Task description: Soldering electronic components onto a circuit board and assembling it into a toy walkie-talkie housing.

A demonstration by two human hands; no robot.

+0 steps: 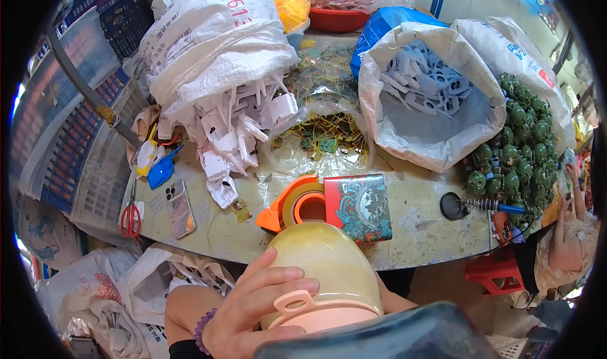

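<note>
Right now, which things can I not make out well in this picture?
Head view, right hand: not seen, perhaps behind the cream container or dark shape.
Head view, pink band: partly covered by that dark shape.
Head view, second person: cut off by the dark fisheye edge.

A small assembly workshop is indicated by a stained workbench on which loose parts are heaped: white plastic pieces spilled from a sack at eleven o'clock, wired circuit boards bagged at twelve, pale blue pieces sacked at two, green ones piled at three. A soldering iron is propped in a spring holder past three; plastic crates are seen at nine.
</note>
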